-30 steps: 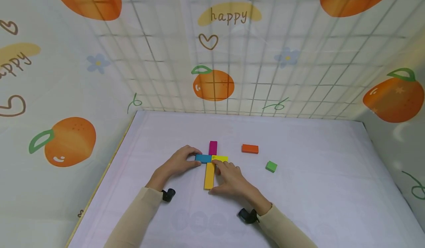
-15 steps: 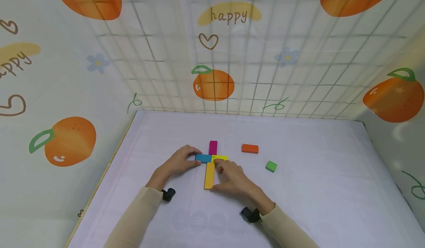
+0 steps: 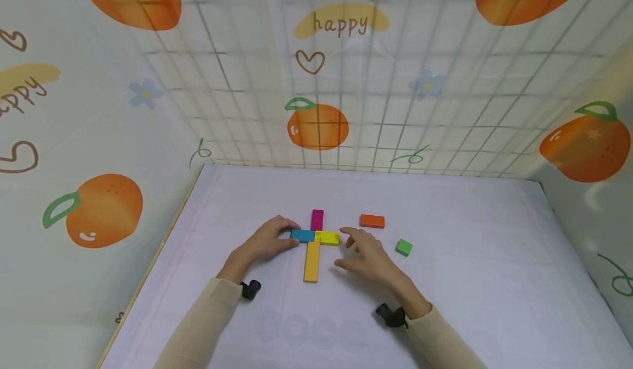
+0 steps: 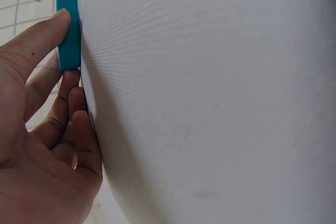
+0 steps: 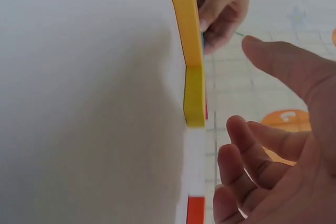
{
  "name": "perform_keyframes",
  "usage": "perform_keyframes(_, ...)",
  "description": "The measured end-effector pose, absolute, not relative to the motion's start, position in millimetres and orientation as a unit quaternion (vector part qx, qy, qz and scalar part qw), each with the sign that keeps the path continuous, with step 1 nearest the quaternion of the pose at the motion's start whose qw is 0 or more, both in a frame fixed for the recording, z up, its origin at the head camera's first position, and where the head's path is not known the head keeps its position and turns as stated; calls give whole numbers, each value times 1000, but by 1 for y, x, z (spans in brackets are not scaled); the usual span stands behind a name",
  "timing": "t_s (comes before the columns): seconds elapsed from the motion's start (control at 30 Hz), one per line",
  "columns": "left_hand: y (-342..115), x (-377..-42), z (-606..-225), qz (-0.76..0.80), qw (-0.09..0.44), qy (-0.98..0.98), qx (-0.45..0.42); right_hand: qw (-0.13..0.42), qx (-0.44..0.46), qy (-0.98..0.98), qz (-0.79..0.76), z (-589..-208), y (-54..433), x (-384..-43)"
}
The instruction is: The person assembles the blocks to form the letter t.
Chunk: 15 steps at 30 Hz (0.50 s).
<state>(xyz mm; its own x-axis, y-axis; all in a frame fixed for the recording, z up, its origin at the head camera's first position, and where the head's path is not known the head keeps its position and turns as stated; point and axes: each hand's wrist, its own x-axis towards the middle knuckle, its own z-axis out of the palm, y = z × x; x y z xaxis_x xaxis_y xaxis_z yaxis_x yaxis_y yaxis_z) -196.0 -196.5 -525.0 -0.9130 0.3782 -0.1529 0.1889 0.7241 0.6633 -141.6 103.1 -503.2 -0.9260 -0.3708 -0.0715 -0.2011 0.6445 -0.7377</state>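
Four-armed like a cross, flat blocks lie together on the table: a blue block [image 3: 303, 236] at left, a bright yellow block [image 3: 327, 238] at right, a magenta block [image 3: 317, 219] at the far side and a long amber block [image 3: 311, 262] at the near side. My left hand [image 3: 267, 240] pinches the blue block's left end, thumb on the near edge, as the left wrist view confirms. To the right of the yellow block, my right hand [image 3: 370, 256] hovers apart from it, thumb and fingers spread with nothing between them.
An orange-red block [image 3: 372, 221] lies beyond my right hand, and a small green block [image 3: 404, 247] lies to its right. The white table [image 3: 470, 237] meets patterned cloth walls [image 3: 247, 72] at the back and sides.
My right hand has let go of the yellow and amber blocks and moved right, uncovering the yellow block. The left hand and the blocks look unmoved.
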Motion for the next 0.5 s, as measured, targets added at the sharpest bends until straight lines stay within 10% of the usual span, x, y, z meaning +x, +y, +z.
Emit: perform_keyframes(0.5, -196, -196, -525, 340, 148, 916, 153, 43, -171, 891, -418, -500, 149, -133)
